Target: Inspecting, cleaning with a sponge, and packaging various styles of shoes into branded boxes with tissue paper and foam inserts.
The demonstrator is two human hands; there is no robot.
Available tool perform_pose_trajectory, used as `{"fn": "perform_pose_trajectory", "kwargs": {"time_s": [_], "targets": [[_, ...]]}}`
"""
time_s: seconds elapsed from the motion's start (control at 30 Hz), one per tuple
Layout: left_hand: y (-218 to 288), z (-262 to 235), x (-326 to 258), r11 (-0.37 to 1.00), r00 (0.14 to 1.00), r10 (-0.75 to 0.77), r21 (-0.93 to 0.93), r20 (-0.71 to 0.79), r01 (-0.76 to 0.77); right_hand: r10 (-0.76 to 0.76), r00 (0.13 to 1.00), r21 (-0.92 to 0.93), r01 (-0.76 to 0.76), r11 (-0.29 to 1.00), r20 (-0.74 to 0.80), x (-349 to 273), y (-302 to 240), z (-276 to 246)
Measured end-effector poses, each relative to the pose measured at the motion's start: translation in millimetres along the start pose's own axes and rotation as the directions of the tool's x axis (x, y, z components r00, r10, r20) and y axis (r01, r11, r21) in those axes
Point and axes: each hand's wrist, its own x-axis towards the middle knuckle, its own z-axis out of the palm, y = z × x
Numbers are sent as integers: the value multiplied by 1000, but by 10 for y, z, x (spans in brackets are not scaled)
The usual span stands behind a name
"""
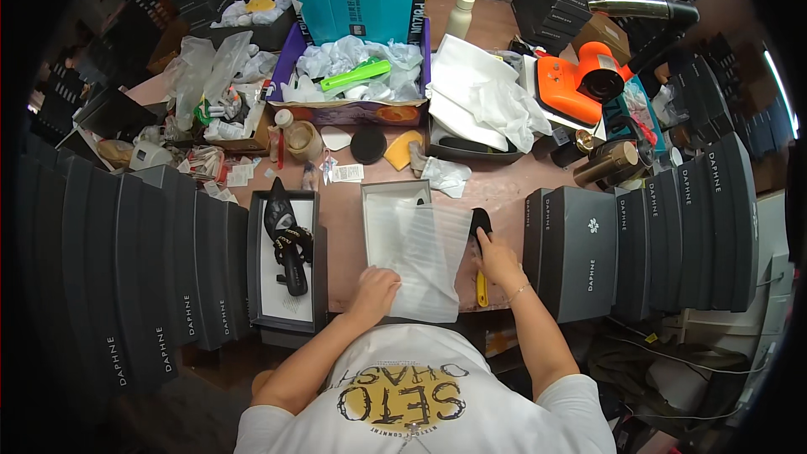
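Note:
My left hand (376, 294) is closed, pinching the lower left edge of a translucent white wrapping sheet (429, 261). The sheet lies partly over an open shallow box (385, 231) with a white inside. At the sheet's right edge, my right hand (499, 262) has its fingers closed on a black, rounded object (481, 221); its kind is unclear. Below that hand a yellow handle (482, 289) shows, and I cannot tell whether it belongs to the black object. On the left, a black pointed-toe heeled shoe (290, 244) lies in an open dark box (322, 286).
Dark shoe boxes stand in rows at left (139, 244) and right (576, 252). Behind are a purple bin (277, 76) of crumpled white wrapping with a green-handled tool (356, 75), a jar (303, 143), a yellow sponge (402, 151) and an orange machine (559, 88).

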Motion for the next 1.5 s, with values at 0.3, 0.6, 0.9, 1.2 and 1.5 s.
{"fn": "perform_pose_trajectory", "kwargs": {"time_s": [0.3,0.6,0.9,1.2,1.5], "targets": [[98,299,283,775,894,386,446,228,-448,-123,992,-150,125,981,27,51,-46,69],[440,-757,-767,994,754,-35,-97,-656,-39,-626,701,341,713,613,-341,-254,-1749,91],[291,-532,-160,936,835,-259,-340,-486,93,-607,714,277,697,661,-350,172,-1956,741],[-1117,399,700,406,486,-849,-845,-208,347,5,994,615,66,786,-113,-227,-670,992],[-934,124,553,160,707,-707,-975,-4,156,10,994,562,55,825,-113,-199,-771,829]]}}
